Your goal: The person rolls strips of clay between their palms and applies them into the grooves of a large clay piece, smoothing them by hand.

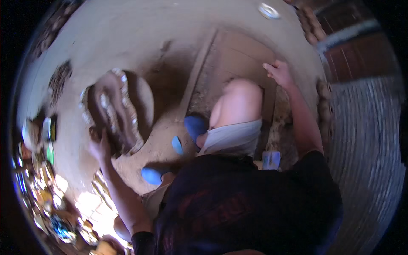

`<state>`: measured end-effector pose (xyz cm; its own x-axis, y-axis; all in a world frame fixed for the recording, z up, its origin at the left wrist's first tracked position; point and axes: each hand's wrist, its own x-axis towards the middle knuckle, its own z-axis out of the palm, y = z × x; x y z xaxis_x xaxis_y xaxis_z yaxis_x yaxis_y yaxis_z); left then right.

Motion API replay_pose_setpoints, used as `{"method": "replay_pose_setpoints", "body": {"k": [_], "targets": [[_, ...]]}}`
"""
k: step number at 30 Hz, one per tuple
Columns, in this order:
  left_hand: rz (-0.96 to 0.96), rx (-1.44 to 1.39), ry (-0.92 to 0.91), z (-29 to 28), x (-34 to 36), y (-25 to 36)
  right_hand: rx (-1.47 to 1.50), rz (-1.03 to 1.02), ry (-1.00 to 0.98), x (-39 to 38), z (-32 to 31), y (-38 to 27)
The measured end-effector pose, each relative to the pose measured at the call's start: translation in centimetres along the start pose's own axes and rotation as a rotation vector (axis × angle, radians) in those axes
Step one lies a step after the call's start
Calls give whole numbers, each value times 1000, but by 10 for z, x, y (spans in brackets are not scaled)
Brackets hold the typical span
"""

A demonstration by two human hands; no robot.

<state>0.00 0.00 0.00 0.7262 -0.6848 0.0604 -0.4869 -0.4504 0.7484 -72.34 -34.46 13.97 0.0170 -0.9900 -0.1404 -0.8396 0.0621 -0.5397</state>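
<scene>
My left hand (100, 146) is at the lower left end of a brown, trough-like piece (114, 110) with wavy, ragged whitish edges. Its thumb and a finger stand apart in shadow, and blur hides whether they touch the piece. Behind the piece, the rim of a flat round disc (146, 102) shows on its right side. My right hand (280, 73) is raised at the far right, beyond my bare knee. Its fingers are curled in, with thumb and forefinger close together; anything between them is too small to make out.
Flat brown boards (242, 51) lie beyond my knee. A blue scrap (177, 145) lies between my blue shoes (152, 175). Mixed clutter (51, 187) fills the lower left, near a bright sunlit patch. Corrugated sheet (365, 161) stands at right; a white ring-shaped object (269, 11) lies far off.
</scene>
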Motion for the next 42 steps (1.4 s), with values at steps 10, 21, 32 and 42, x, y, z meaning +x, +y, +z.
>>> {"method": "replay_pose_setpoints", "body": {"k": [10,21,32,42], "targets": [[-39,-317,-220,-29,55,-22,-457,-49,22,-22,57,210],[-198,558,-270,-137,13,52,-387,-114,69,35,126,62],[-319,561,-243,-199,-70,27,-366,-127,-284,103,177,41],[-477,324,-357,-202,-53,6,924,273,-299,63,53,115]]}}
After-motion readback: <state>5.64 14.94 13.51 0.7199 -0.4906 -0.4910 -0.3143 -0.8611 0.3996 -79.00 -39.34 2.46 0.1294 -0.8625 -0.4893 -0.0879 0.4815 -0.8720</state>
